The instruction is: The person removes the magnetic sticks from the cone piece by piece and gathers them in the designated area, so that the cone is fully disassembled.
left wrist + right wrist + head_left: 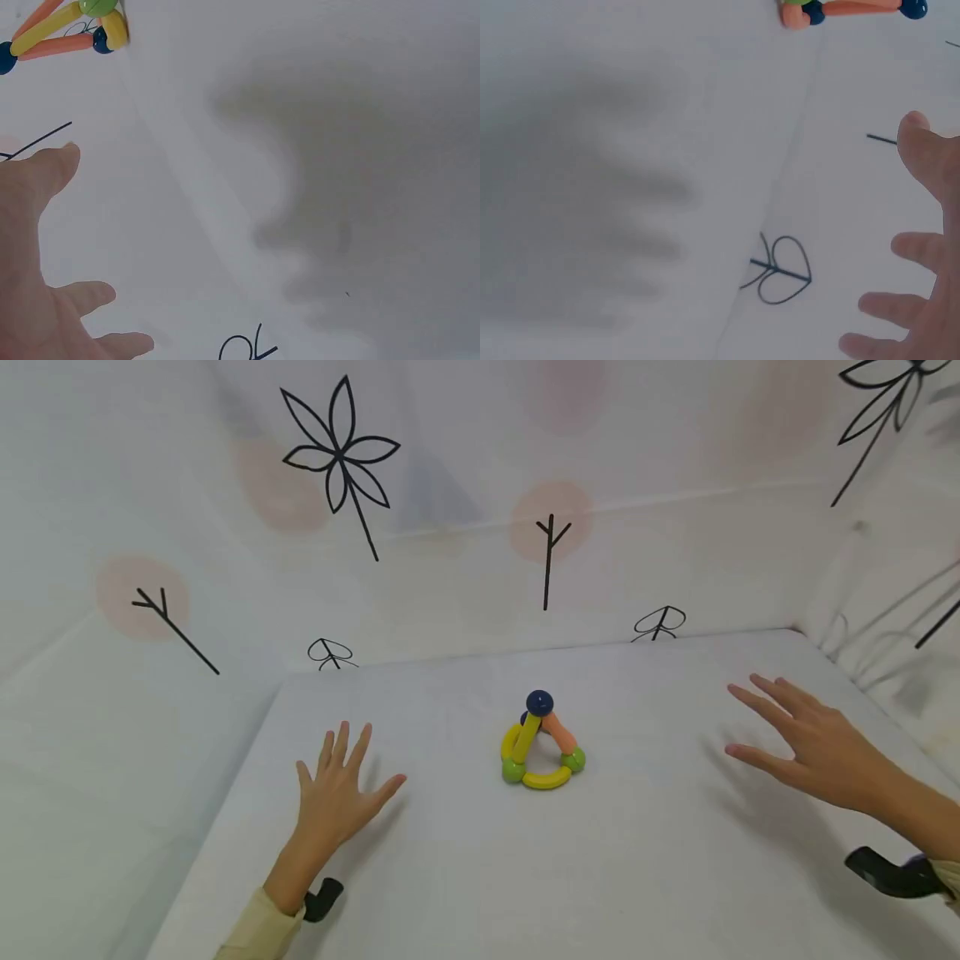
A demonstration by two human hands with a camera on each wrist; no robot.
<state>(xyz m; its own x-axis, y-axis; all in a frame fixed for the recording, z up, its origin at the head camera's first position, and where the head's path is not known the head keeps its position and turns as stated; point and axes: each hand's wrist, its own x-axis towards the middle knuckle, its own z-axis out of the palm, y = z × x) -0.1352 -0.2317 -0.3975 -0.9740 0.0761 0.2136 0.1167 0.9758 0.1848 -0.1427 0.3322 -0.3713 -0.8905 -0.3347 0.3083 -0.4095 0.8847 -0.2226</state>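
While the left hand (332,797) and right hand (821,743) hover away from it, fingers (341,745) spread, the toy (527,739) stands joined on the desk (487,877), no loose piece showing, so building seems done or dismantling not begun.

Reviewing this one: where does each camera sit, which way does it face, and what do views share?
Head: on the head, looking forward and down at the toy, table and patterned wall; left hand and right hand both show.
Left wrist: on that wrist, looking across the table toward the wall; part of the left hand shows at the left edge.
Right wrist: on that wrist, also looking across the table toward the wall; part of the right hand shows at the right edge.
Shared: both wrist views catch the toy, cut off at the top.
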